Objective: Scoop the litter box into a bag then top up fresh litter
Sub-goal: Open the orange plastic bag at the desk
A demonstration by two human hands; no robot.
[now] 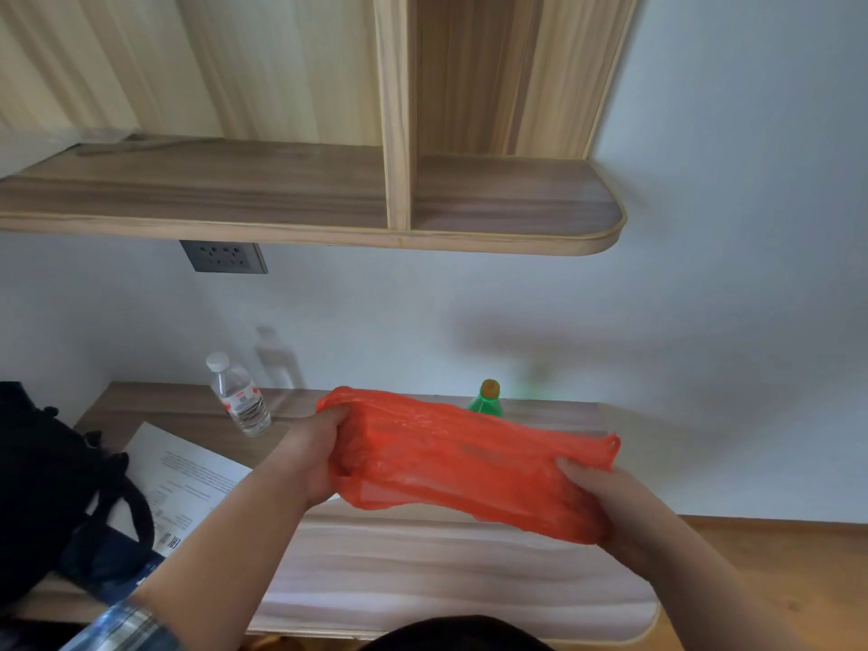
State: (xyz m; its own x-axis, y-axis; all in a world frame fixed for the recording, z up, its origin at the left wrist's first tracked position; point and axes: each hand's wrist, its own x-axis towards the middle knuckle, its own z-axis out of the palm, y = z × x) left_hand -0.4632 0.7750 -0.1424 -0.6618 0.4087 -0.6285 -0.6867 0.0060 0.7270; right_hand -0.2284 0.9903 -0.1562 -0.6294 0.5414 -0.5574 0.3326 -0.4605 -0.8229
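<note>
An orange-red plastic bag [451, 458] is stretched out flat in the air above a wooden desk [422, 566]. My left hand [312, 455] grips its left end with the fingers curled into the plastic. My right hand [594, 498] grips the lower right end, and the bag's handle loop sticks out just above it. No litter box, scoop or litter shows in this view.
On the desk stand a clear water bottle [239, 397] and, behind the bag, a green bottle [486, 401]. A black backpack [51, 491] and printed papers [183, 476] lie at the left. A wooden shelf [329, 199] hangs overhead with a wall socket [224, 257] beneath it.
</note>
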